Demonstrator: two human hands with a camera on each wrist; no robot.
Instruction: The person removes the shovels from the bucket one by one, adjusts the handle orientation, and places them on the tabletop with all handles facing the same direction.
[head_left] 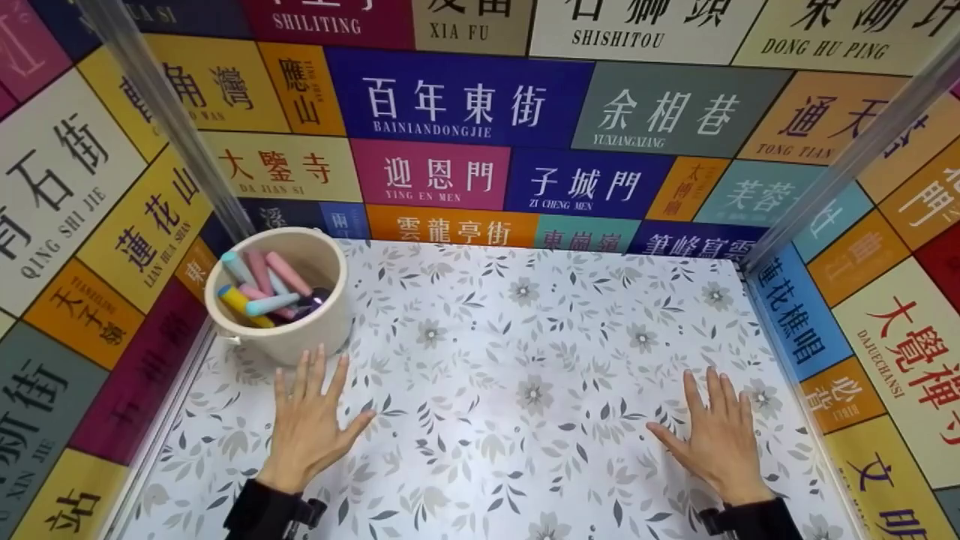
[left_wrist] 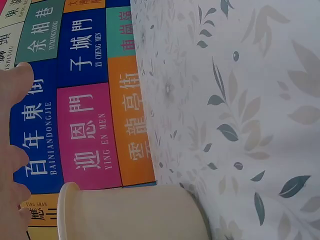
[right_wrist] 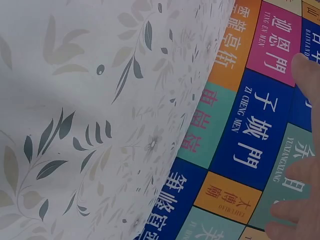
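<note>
A cream bucket (head_left: 300, 341) stands at the back left of the table, holding several marker-like sticks (head_left: 281, 274) in pink, pale blue and yellow, plus a dark shiny item (head_left: 313, 300). My left hand (head_left: 311, 424) is spread, fingers straight, just in front of the bucket and holding nothing; in the head view its fingertips overlap the bucket's lower edge, and I cannot tell whether they touch. On the right side of the table, my right hand (head_left: 716, 439) is likewise spread and holds nothing. The left wrist view shows the bucket's side (left_wrist: 135, 212) close to that hand.
The table (head_left: 480, 337) has a white cover with grey leaves and flowers. Colourful panels of Chinese place names (head_left: 457, 97) wall it in at the back, left and right. Clear upright posts (head_left: 180, 127) stand at the back corners.
</note>
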